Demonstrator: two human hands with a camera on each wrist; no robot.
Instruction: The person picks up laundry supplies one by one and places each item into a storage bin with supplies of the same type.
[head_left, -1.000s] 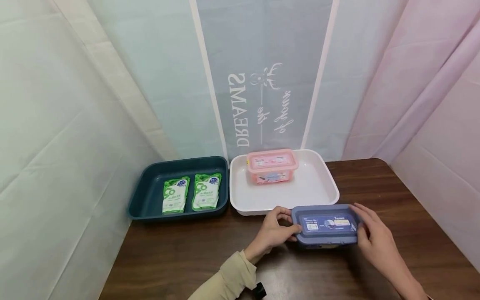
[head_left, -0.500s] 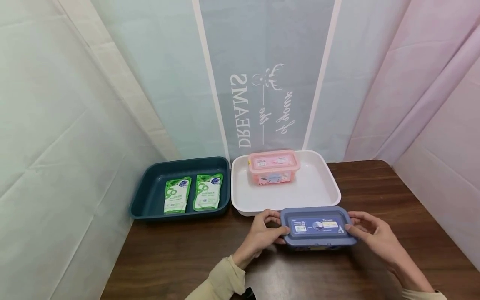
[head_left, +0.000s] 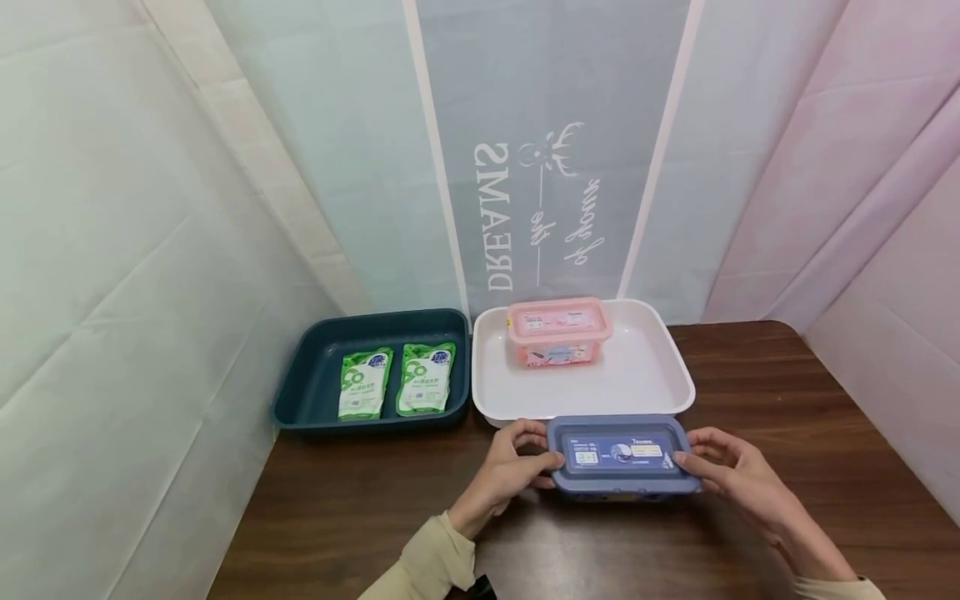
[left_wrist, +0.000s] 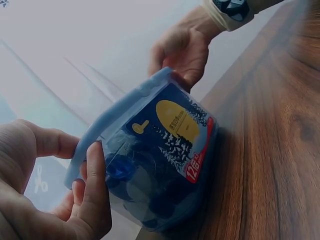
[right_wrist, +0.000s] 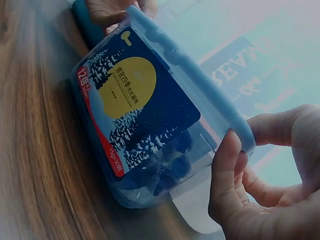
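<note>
A blue lidded box of laundry pods [head_left: 621,454] stands on the table just in front of the white tray. My left hand [head_left: 512,468] grips the lid's left edge, thumb on top and fingers beneath the rim. At the opposite end, my right hand [head_left: 742,477] pinches the lid's right edge the same way. Blue pods show through the clear wall beside the dark blue label [right_wrist: 150,95] in the right wrist view. The lid is on. Inside the white tray [head_left: 637,379], a pink lidded box [head_left: 561,333] sits toward the back left.
To the left of the white tray is a dark teal tray [head_left: 307,392] with two green and white pouches [head_left: 365,383] lying in it. Fabric curtains [head_left: 570,83] enclose the back and sides of the wooden table [head_left: 360,483].
Both hands have shifted the blue box leftward along the front of the white tray. My right thumb has moved onto the top of the lid. The head view has turned slightly.
</note>
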